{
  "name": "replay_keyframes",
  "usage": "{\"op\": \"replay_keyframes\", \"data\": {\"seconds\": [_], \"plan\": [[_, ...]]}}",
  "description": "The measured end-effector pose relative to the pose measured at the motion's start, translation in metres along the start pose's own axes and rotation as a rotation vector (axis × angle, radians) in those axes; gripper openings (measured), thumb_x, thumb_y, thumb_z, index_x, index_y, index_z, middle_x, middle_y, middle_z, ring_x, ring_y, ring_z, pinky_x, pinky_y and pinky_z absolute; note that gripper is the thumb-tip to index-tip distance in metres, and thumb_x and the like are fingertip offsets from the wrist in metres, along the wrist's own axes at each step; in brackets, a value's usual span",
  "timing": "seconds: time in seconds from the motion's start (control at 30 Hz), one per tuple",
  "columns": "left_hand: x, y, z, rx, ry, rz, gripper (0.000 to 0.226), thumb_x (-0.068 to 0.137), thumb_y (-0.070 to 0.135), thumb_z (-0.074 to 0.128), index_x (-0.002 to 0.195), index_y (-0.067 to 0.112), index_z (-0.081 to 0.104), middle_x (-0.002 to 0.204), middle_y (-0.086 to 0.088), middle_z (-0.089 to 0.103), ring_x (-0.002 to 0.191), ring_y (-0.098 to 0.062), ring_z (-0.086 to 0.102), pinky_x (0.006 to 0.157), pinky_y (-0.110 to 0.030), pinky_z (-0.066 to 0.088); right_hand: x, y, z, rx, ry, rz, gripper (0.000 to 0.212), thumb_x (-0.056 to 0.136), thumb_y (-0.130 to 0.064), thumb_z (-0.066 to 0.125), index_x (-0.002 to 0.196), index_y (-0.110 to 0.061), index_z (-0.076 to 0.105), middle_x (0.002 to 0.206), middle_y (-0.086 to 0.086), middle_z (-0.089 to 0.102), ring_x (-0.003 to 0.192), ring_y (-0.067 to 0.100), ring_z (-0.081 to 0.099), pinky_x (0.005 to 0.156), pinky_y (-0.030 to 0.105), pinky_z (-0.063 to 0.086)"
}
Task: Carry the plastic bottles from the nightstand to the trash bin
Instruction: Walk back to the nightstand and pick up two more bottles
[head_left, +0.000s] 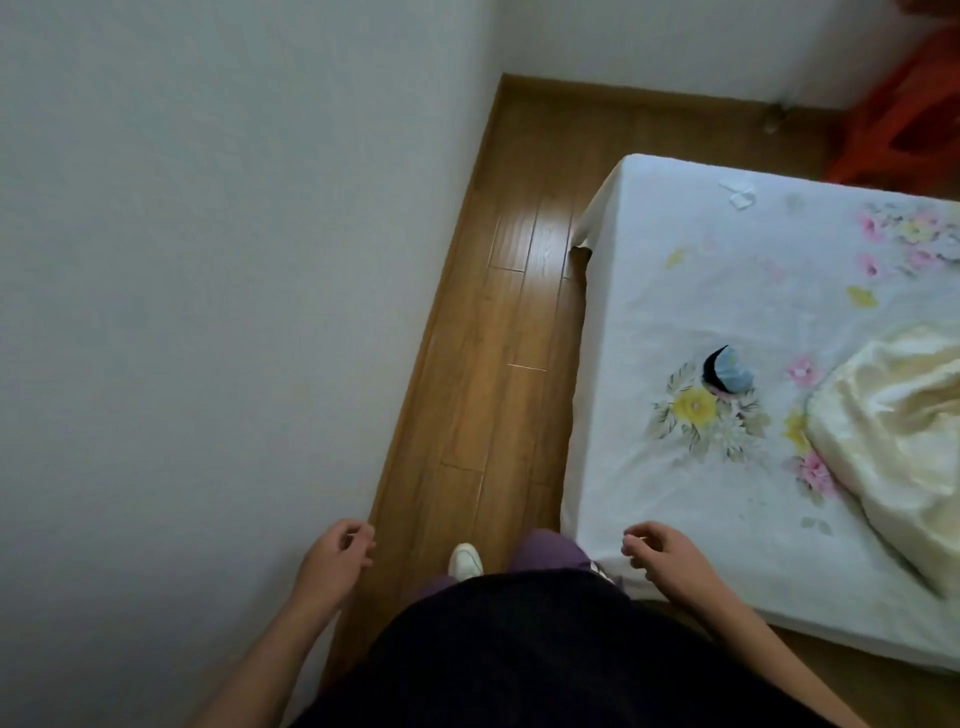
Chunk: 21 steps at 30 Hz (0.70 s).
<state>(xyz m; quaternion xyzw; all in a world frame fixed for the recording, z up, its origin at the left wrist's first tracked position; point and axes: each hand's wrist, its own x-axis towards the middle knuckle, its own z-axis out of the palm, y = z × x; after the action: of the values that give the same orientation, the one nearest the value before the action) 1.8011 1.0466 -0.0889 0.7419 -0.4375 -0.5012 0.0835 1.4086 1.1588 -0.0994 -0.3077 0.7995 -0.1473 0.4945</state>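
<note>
While you stand on the wooden floor (498, 364) between the wall (208, 260) and the bed (727, 270), your left hand (337, 558) and right hand (660, 553) hang loosely curled, holding nothing, and where the bottles are cannot be told.

White wall (208, 260) left; wooden floor (498, 364); bed (675, 493) with floral sheet right.
</note>
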Motion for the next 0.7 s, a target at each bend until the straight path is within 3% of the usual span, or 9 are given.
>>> {"op": "replay_keyframes", "data": {"seconds": [0.17,0.47,0.6,0.7], "plan": [[0.076,0.103,-0.006,0.108,-0.109,0.102,0.025,0.102,0.027,0.053,0.093,0.012,0.070,0.090,-0.004,0.074,0.084,-0.025,0.071,0.077,-0.037,0.052,0.031,-0.022,-0.020,0.119,0.068,0.114,0.006,0.094,-0.021,0.061,0.093,-0.018,0.067,0.090,0.005,0.074,0.081,0.018,0.069,0.070,0.029,0.048],[0.198,0.213,0.001,0.120,-0.087,0.009,0.029,0.102,0.029,0.052,0.089,0.011,0.070,0.088,-0.010,0.075,0.076,-0.025,0.069,0.068,-0.034,0.050,0.155,-0.088,-0.085,0.166,0.056,0.225,0.009,0.092,-0.018,0.061,0.091,-0.016,0.069,0.085,0.004,0.076,0.076,0.018,0.071,0.075,0.035,0.052],[0.235,0.262,0.008,0.060,-0.034,-0.054,0.028,0.101,0.025,0.054,0.085,0.008,0.070,0.088,-0.017,0.076,0.066,-0.026,0.066,0.062,-0.032,0.047,0.233,-0.163,-0.126,0.143,0.036,0.155,0.010,0.091,-0.016,0.060,0.089,-0.014,0.070,0.082,0.005,0.076,0.070,0.016,0.069,0.076,0.042,0.056],[0.259,0.305,0.011,0.027,-0.016,-0.068,0.025,0.100,0.017,0.054,0.085,0.004,0.070,0.084,-0.018,0.073,0.063,-0.025,0.062,0.057,-0.029,0.043,0.284,-0.230,-0.158,0.100,0.025,0.053,0.012,0.093,-0.020,0.058,0.098,-0.013,0.067,0.087,0.002,0.075,0.079,0.016,0.070,0.074,0.034,0.054]]}}
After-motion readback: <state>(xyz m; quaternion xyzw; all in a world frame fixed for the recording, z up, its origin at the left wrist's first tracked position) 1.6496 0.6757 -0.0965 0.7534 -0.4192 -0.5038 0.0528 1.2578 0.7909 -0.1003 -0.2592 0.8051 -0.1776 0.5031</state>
